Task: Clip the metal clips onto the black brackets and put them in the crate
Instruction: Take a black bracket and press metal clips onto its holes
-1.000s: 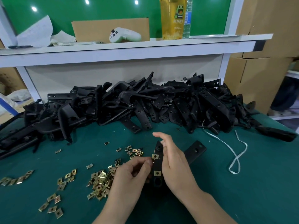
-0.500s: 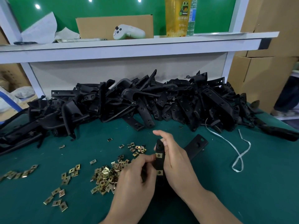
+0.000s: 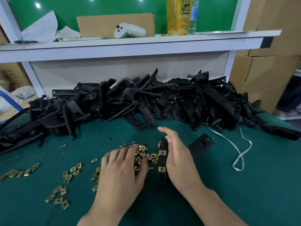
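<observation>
My dark green cloth worktop (image 3: 244, 193) ends at a pale back panel (image 3: 114, 70) under a long white shelf (image 3: 130, 46). Behind it a glossy green board (image 3: 211, 13) reflects lamps; brown cardboard boxes (image 3: 263, 79) stand at my right.

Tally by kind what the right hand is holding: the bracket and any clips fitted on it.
Black bracket: 1
Metal clips fitted on it: 2
Total: 3
</observation>
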Motion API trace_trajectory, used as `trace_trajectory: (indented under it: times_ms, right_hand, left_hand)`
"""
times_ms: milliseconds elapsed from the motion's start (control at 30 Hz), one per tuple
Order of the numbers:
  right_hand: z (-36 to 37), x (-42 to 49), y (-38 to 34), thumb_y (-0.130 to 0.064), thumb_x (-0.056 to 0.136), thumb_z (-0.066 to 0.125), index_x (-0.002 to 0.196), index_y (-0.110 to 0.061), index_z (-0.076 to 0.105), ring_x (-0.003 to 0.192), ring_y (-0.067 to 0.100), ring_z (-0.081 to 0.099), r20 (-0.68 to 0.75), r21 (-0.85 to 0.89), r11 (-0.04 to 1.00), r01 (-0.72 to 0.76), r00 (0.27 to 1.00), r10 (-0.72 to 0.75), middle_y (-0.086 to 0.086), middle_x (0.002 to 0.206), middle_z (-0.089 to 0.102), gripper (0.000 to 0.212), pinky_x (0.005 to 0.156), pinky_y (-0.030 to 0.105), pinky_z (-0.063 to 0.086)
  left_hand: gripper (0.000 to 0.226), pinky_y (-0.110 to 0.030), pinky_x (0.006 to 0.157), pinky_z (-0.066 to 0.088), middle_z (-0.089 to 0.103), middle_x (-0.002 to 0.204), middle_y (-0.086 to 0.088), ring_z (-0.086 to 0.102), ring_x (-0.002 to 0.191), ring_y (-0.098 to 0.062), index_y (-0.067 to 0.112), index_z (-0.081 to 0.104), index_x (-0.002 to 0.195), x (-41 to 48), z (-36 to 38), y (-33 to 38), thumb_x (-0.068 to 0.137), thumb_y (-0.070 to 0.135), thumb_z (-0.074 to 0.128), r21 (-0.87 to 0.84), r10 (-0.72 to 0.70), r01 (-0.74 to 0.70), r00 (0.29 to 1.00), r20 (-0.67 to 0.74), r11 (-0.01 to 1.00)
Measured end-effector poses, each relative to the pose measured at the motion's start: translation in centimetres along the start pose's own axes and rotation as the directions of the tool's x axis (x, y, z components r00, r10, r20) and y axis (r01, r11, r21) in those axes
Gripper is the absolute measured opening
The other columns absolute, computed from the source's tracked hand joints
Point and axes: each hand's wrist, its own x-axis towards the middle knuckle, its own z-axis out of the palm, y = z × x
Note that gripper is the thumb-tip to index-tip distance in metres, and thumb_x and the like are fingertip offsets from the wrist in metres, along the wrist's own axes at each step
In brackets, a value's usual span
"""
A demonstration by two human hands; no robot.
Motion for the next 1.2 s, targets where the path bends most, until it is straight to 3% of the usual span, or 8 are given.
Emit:
trace_trajectory:
  times_ms: [167, 300, 467, 700, 800, 900, 1000, 1200]
  right_hand:
    - [-0.2, 0.0, 0.2, -0.004, 0.103, 0.033, 0.135, -0.05, 0.036, 0.091, -0.005, 0.051, -0.07, -0.023, 0.999, -0.029, 0.997, 0.028, -0.032, 0.094, 0.047, 0.057, 0.081, 0.01, 0.041]
    - [-0.2, 0.2, -0.6, -0.004, 0.1, 0.031, 0.132, -0.041, 0.041, 0.093, -0.006, 0.053, -0.188, -0.031, 1.0, -0.002, 0.982, -0.004, -0.025, 0.108, 0.049, 0.05, 0.081, 0.005, 0.038]
    - [0.1, 0.4, -1.3, -0.004, 0.101, 0.033, 0.134, -0.028, 0.046, 0.109, -0.026, 0.041, -0.298, -0.029, 0.999, -0.021, 0.955, 0.012, -0.026, 0.117, 0.047, 0.043, 0.089, -0.004, 0.028]
    - [0.1, 0.4, -2.5, -0.015, 0.104, 0.029, 0.127, -0.053, 0.048, 0.1, 0.009, 0.063, -0.15, 0.36, 0.922, -0.141, 0.967, 0.206, -0.016, 0.102, 0.062, 0.048, 0.092, 0.029, 0.053]
    - [-0.9, 0.4, -2.6, -0.017, 0.093, 0.041, 0.129, -0.049, 0.054, 0.106, 0.012, 0.068, 0.074, 0.622, 0.75, -0.223, 0.971, 0.227, -0.008, 0.109, 0.07, 0.051, 0.095, 0.029, 0.055]
    - [-1.5, 0.6, -2.6, -0.034, 0.084, 0.062, 0.122, -0.048, 0.061, 0.11, 0.011, 0.066, 0.298, 0.6, 0.726, -0.337, 0.936, 0.189, -0.007, 0.109, 0.072, 0.041, 0.1, 0.033, 0.05]
    - [-1.8, 0.9, -2.6, -0.033, 0.086, 0.072, 0.114, -0.041, 0.067, 0.107, 0.006, 0.067, 0.301, 0.58, 0.739, -0.342, 0.933, 0.196, -0.009, 0.11, 0.073, 0.029, 0.09, 0.02, 0.051]
    - [-2.0, 0.9, -2.5, -0.02, 0.091, 0.071, 0.104, -0.039, 0.072, 0.105, 0.01, 0.069, 0.307, 0.581, 0.703, -0.41, 0.91, 0.277, -0.007, 0.107, 0.074, 0.022, 0.098, 0.032, 0.054]
  left_hand:
    - [0.066, -0.041, 0.107, 0.041, 0.066, 0.122, 0.007, 0.056, 0.119, -0.02, 0.021, 0.066, 0.127, 0.0, -0.6, -1.0, 0.095, 0.064, 0.029, 0.051, -0.013, 0.009, 0.996, 0.088, 0.999]
    - [0.049, -0.023, 0.089, 0.04, 0.057, 0.109, 0.028, 0.046, 0.107, 0.003, 0.032, 0.063, 0.116, -0.4, -0.6, 0.6, 0.096, 0.068, 0.036, -0.215, 0.127, -0.116, 0.991, 0.037, 0.97]
    - [0.043, -0.008, 0.071, 0.034, 0.045, 0.098, 0.027, 0.043, 0.09, 0.001, 0.028, 0.061, 0.111, -0.8, 0.4, 1.7, 0.089, 0.063, 0.049, -0.161, 0.238, -0.245, 0.969, -0.066, 0.956]
    - [0.032, -0.027, 0.079, 0.051, 0.053, 0.097, 0.031, 0.054, 0.092, -0.001, 0.033, 0.059, 0.119, -0.2, 0.4, 0.1, 0.093, 0.05, 0.05, -0.368, 0.053, -0.091, 0.992, -0.112, 0.926]
    - [0.034, -0.015, 0.085, 0.043, 0.049, 0.112, 0.037, 0.053, 0.105, -0.001, 0.045, 0.047, 0.128, 0.0, 0.0, -0.5, 0.096, 0.052, 0.041, -0.44, -0.007, -0.038, 0.995, -0.099, 0.897]
    - [0.03, -0.004, 0.085, 0.035, 0.046, 0.107, 0.033, 0.052, 0.106, 0.001, 0.054, 0.043, 0.127, -0.1, -0.3, -0.9, 0.098, 0.049, 0.042, -0.508, -0.046, -0.01, 0.994, -0.098, 0.861]
    - [0.03, -0.003, 0.085, 0.035, 0.045, 0.105, 0.028, 0.054, 0.107, 0.001, 0.059, 0.041, 0.126, -0.1, -0.3, -1.0, 0.098, 0.049, 0.044, -0.556, -0.047, -0.01, 0.995, -0.088, 0.831]
    - [0.022, -0.007, 0.079, 0.041, 0.056, 0.104, 0.02, 0.059, 0.101, -0.001, 0.06, 0.042, 0.116, -0.1, -0.1, -0.9, 0.097, 0.048, 0.043, -0.607, -0.018, -0.004, 0.999, -0.031, 0.795]
